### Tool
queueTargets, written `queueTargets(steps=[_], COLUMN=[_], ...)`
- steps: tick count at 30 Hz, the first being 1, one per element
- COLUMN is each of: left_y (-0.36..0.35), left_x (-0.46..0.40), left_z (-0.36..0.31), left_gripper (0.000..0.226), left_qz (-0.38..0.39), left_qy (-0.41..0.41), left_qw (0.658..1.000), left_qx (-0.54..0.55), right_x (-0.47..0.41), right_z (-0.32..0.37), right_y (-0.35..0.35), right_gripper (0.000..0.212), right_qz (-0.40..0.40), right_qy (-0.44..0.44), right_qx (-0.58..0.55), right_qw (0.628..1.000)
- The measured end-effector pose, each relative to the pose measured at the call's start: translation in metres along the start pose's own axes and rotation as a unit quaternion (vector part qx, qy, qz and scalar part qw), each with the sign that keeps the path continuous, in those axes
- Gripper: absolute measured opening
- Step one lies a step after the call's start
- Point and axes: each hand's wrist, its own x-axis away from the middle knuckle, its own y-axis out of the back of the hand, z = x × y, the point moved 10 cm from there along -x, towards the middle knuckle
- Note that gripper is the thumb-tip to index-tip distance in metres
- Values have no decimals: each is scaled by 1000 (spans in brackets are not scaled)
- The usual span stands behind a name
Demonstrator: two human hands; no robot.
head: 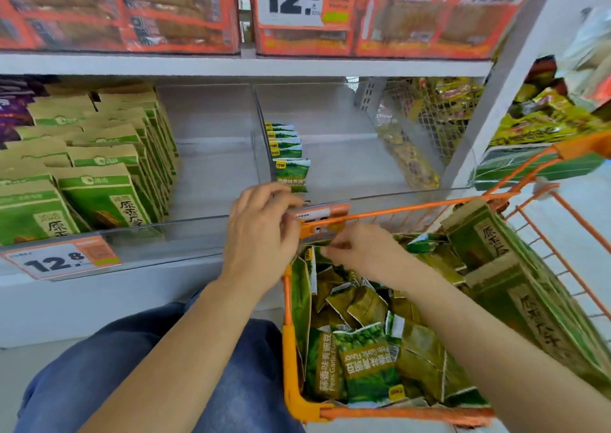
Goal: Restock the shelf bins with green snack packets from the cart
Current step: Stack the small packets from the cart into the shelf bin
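Loose green snack packets (363, 363) fill the orange cart (291, 350) at the lower right. My right hand (360, 250) reaches into the cart's far left corner and pinches the top edge of a green packet (305, 267) standing there. My left hand (261, 230) hovers with curled fingers over the same corner, by the shelf's clear front lip; whether it holds anything is hidden. In the shelf bin (347, 154) behind, a short row of the same green packets (291, 171) stands against the clear divider (261, 135).
The left bin holds rows of kraft-and-green bags (99, 168); more of these bags (515, 267) lean in the cart's right side. A 12.8 price tag (62, 260) hangs on the shelf lip. Yellow packets (410, 158) lie behind mesh at right. My knee (132, 366) is below.
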Motion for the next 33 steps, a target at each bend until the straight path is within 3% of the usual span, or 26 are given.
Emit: queueTargets(steps=[3, 9, 15, 18, 22, 25, 29, 31, 33], left_y=[1, 5, 3, -3, -16, -17, -12, -5, 4], left_x=[0, 1, 4, 6, 10, 9, 7, 5, 2], left_z=[6, 7, 1, -4, -18, -12, 2, 1, 11], left_gripper=[38, 34, 34, 39, 41, 38, 38, 43, 52], left_qz=[-3, -25, 11, 56, 123, 104, 56, 32, -2], left_qy=[11, 7, 24, 29, 5, 20, 55, 52, 75], left_qw=[1000, 1000, 993, 989, 985, 988, 987, 991, 994], left_qx=[2, 9, 112, 137, 119, 117, 139, 120, 85], right_x=[-7, -5, 8, 14, 23, 23, 16, 17, 18], right_z=[-1, -5, 1, 5, 18, 15, 7, 5, -6], right_y=[-32, -24, 33, 48, 53, 53, 34, 38, 50], right_gripper=[45, 18, 7, 6, 7, 3, 15, 14, 13], right_qz=[21, 33, -90, -143, -154, -150, -37, -62, -139], right_qy=[-22, -4, 108, 152, 184, 157, 94, 96, 84], right_qx=[-35, -116, -37, -116, -237, -340, -439, -448, -455], right_qw=[999, 993, 989, 971, 941, 915, 893, 886, 876])
